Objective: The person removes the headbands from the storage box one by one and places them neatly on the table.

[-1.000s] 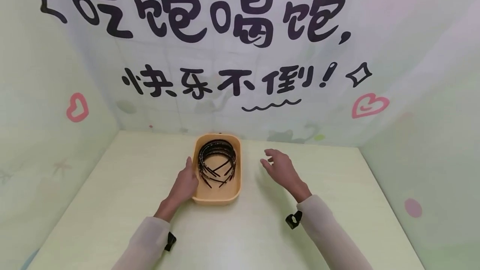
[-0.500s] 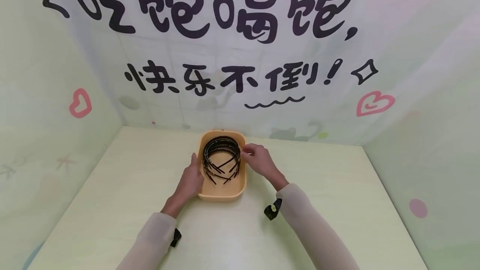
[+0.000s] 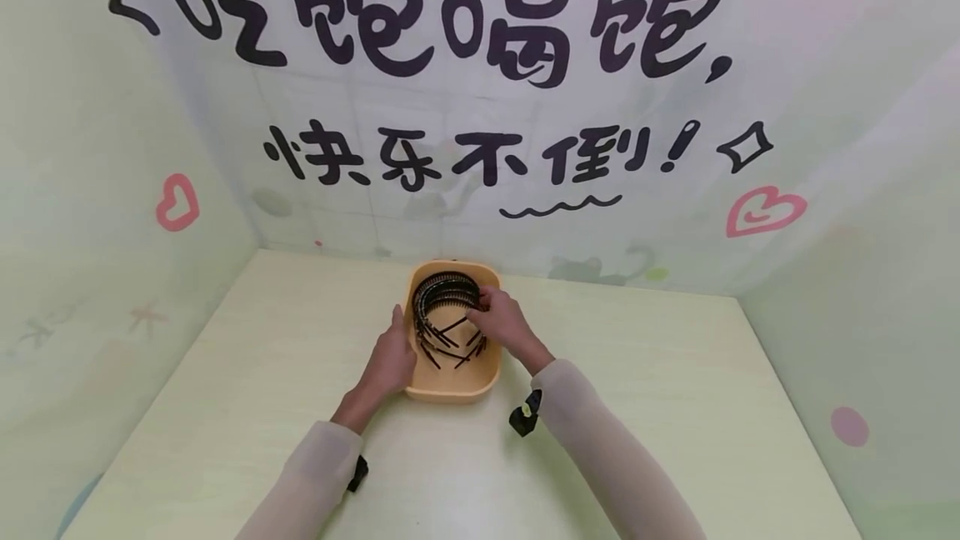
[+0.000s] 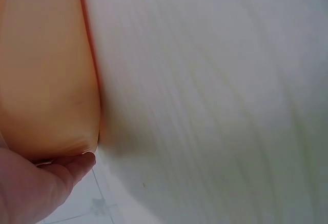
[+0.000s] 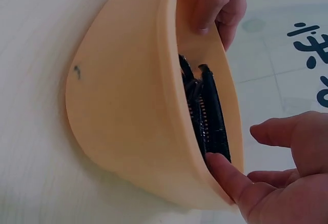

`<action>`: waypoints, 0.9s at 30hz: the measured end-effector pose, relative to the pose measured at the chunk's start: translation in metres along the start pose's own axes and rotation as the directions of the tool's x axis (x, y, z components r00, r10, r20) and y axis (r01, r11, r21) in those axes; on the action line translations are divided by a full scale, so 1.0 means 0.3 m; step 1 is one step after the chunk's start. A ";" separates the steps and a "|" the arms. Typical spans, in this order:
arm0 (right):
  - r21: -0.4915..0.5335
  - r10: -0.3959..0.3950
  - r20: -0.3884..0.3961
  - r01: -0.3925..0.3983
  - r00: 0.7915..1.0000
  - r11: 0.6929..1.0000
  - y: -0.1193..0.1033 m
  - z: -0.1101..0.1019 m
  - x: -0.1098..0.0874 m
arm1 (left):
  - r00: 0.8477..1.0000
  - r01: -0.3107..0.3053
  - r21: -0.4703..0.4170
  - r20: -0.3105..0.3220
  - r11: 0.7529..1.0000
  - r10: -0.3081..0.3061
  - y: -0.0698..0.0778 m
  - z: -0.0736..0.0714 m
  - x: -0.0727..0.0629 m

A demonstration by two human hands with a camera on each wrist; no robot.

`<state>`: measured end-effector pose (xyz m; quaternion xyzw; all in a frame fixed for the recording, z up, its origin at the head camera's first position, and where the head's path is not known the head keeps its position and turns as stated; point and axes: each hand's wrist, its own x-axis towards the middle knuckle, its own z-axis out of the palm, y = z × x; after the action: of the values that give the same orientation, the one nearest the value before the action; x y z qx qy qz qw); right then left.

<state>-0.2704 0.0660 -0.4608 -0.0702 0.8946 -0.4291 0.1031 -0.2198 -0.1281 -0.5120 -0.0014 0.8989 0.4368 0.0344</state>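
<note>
A yellow-orange plastic box (image 3: pixel 450 395) stands on the table near the back wall. Several black toothed headbands (image 3: pixel 447 282) lie stacked inside it. My left hand (image 3: pixel 390 361) grips the box's left side; the right wrist view shows a digit of it over the rim, inside the wall. From the right, my right hand (image 3: pixel 506 323) reaches over the opposite rim. In the right wrist view, its digits are spread apart, and one fingertip (image 5: pixel 218 162) dips inside against or very near the black headbands (image 5: pixel 212 114). No headband is pinched there.
A pale wood-look table (image 3: pixel 637 407) lies under both forearms. A printed back wall (image 3: pixel 405 223) with black lettering rises just behind the box, and side walls (image 3: pixel 885 340) flank the table.
My right hand has moved left from beside the box to over its right rim, fingers now inside. My left hand keeps its hold on the box. The whole view has shifted slightly.
</note>
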 end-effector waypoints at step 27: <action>0.266 0.131 -0.240 -0.064 0.962 0.962 -0.024 0.047 0.029 | 0.999 -0.036 0.032 -0.014 0.999 0.036 -0.008 0.003 0.004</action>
<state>-0.2751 0.0489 -0.4648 0.0442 0.8398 -0.5408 0.0165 -0.2210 -0.1286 -0.5146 0.0123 0.9058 0.4231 0.0201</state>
